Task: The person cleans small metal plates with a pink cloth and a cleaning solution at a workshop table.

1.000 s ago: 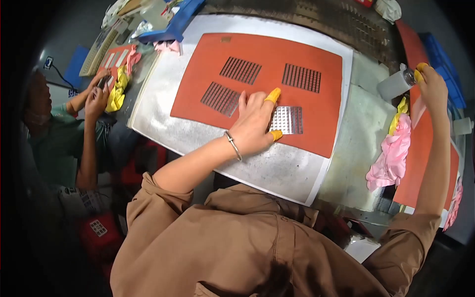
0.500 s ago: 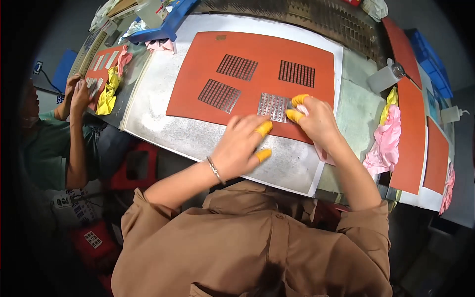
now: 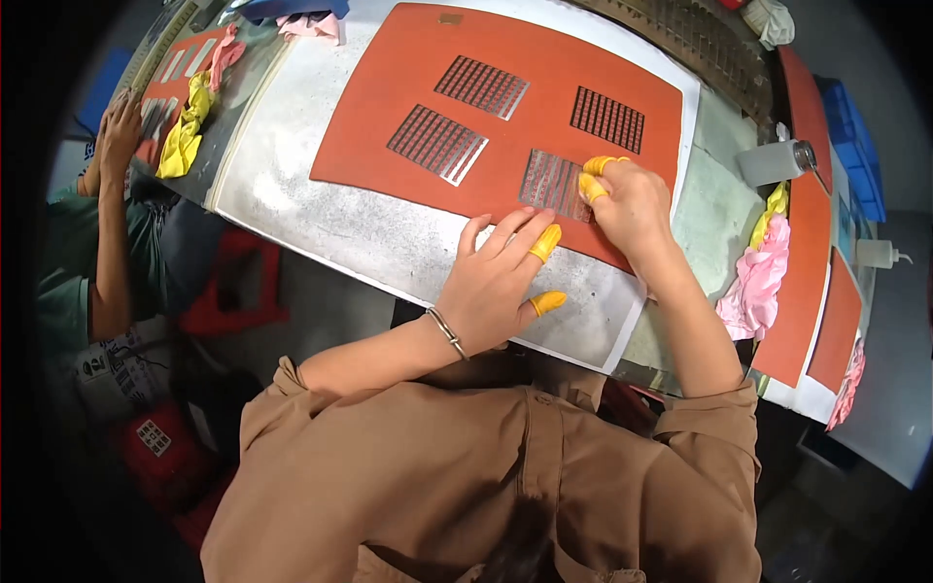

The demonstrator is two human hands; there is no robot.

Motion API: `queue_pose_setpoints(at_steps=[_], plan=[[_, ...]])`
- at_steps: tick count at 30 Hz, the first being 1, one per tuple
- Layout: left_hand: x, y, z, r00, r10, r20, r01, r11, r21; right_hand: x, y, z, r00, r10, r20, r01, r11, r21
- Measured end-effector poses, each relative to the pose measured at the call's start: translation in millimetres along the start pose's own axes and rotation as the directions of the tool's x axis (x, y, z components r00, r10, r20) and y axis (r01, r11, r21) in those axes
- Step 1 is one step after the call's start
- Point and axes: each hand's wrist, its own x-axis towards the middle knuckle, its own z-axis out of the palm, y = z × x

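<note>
A perforated metal plate [image 3: 552, 185] lies on the orange-red mat [image 3: 374, 87], its surface showing rows of small cut-outs. My right hand [image 3: 630, 199], with yellow finger cots on thumb and forefinger, is closed at the plate's right side; the pink cloth it grips is almost wholly hidden under the palm. My left hand [image 3: 501, 272] has its fingers spread, with the fingertips at the plate's lower edge. It wears yellow finger cots on two digits. Farther off on the mat lie a dark grid plate [image 3: 607, 119], another plate [image 3: 481, 85] and a third plate [image 3: 437, 143].
To the right stand a translucent bottle [image 3: 773, 163] and a crumpled pink cloth [image 3: 756, 282]. Metal racks [image 3: 680, 39] line the back. A co-worker's hands [image 3: 119, 126] are at the left, near a yellow cloth [image 3: 185, 131]. A red stool [image 3: 238, 282] stands below.
My view has shifted, so the mat sits higher. The right hand has slid down along the plate's right side. My left fingers have spread and come to the plate's lower edge.
</note>
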Motion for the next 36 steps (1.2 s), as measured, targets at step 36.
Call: queue_pose_setpoints(at_steps=[36], plan=[[2.3,4.7,5.6,1.0,-0.012,0.019,0.011,1.0,0.025,-12.0,-5.7,-4.1,0.984,-0.141,0.107,0.145,0.989,-0.032]])
